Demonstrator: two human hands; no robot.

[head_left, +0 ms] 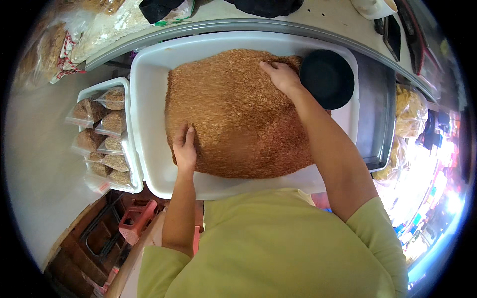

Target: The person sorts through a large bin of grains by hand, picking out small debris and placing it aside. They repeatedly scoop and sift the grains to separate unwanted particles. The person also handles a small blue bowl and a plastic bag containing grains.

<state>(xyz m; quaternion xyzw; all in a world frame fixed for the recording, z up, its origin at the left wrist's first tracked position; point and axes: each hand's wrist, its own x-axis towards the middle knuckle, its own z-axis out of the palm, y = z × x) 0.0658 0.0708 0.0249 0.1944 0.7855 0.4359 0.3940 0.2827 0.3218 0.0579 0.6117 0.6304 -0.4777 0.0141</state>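
A heap of loose brown, grain-like flakes (233, 109) fills much of a large white plastic tub (149, 99). My left hand (185, 149) is at the heap's left near edge, thumb and a finger stretched out over the flakes; its other fingers are hidden. Toward the far right of the heap, my right hand (282, 78) lies against the flakes with its thumb extended. The rest of its fingers are partly sunk or out of sight. Neither hand shows a tool in it. Just right of my right hand, a dark round bowl (327, 79) sits in the tub's far right corner.
Left of the tub, a smaller white tray (126, 99) holds several clear bags of brown material (113, 121). A metal tray (380, 109) lies to the right, beside bags of yellowish pieces (410, 111). Beyond runs a counter edge (208, 27); a red stool (136, 221) stands below left.
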